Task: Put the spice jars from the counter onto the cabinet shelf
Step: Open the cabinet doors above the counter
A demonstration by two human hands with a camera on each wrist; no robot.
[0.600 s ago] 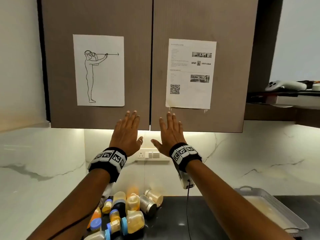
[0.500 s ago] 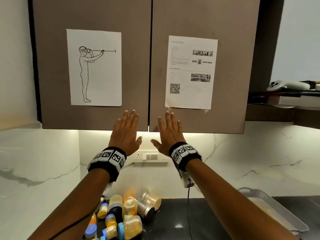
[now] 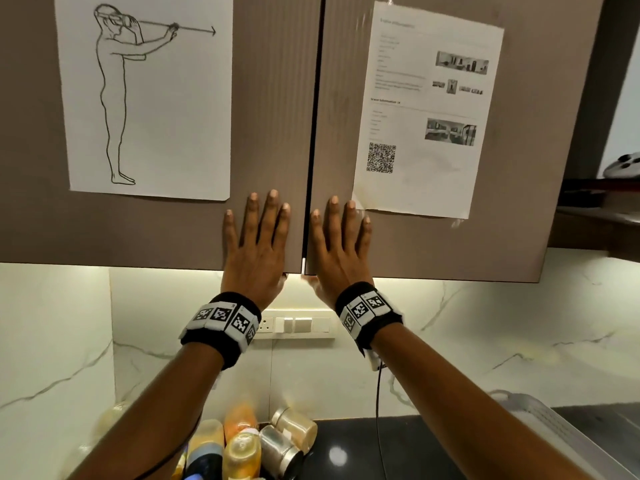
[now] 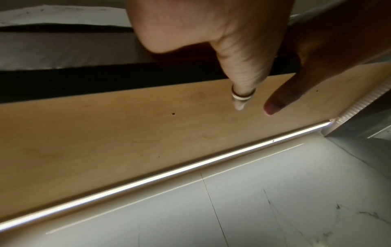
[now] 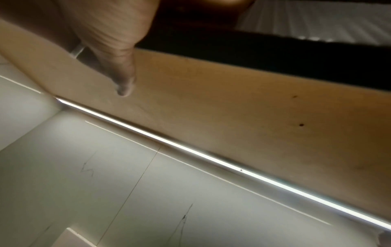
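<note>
Two cabinet doors, both closed: left door (image 3: 156, 223) carries one sheet with a line drawing of a standing figure (image 3: 145, 95); right door (image 3: 519, 237) carries one printed sheet with a QR code (image 3: 426, 109). Two hands up at the seam between the doors. Left hand (image 3: 256, 251) lies flat on the left door's lower inner corner, four fingers straight and slightly spread; in the left wrist view its thumb (image 4: 243, 80), wearing a ring, points under the door's bottom edge. Right hand (image 3: 341, 251) lies flat on the right door's corner, fingers straight, its thumb likewise below the edge. Neither holds anything. One marker band on each wrist. Spice jars (image 3: 249, 445) lie heaped on the dark counter (image 3: 415, 452) below, between the forearms, against the marble wall; at least six show, exact count unclear as the frame cuts them off. Fillings look yellow, orange, pale. One pale tray (image 3: 554, 431) at the counter's right; contents unclear. One switch plate (image 3: 298, 323) on the wall.
</note>
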